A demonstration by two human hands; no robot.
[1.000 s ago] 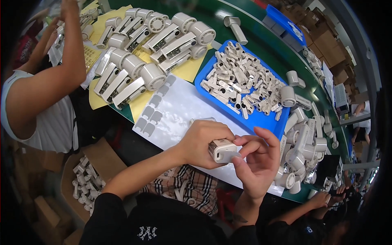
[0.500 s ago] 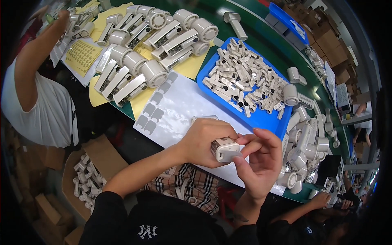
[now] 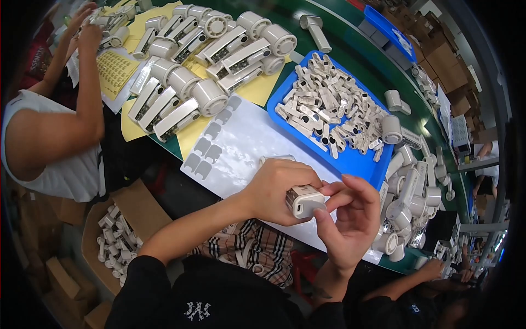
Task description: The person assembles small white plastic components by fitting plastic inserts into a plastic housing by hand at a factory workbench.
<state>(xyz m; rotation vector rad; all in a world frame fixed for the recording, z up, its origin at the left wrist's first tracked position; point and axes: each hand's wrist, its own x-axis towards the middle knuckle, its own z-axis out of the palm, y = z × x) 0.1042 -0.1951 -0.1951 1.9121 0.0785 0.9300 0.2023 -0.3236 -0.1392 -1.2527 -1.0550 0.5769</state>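
My left hand grips a cream-coloured plastic housing, its end face turned toward me. My right hand is against that end face, thumb and fingers touching the part from the right. Both hands hover over a white backing sheet that carries several grey stickers at its left end. Just beyond lies a blue tray heaped with small cream plastic pieces.
Several assembled cream units lie on yellow sheets at the back left of the green table. More units pile at the right. A person on my left reaches over the table. A cardboard box of parts sits on the floor.
The person on the left has shifted their arm along the table's far-left corner. My hands hold the housing in nearly the same spot, the right fingers shifted slightly on its end.
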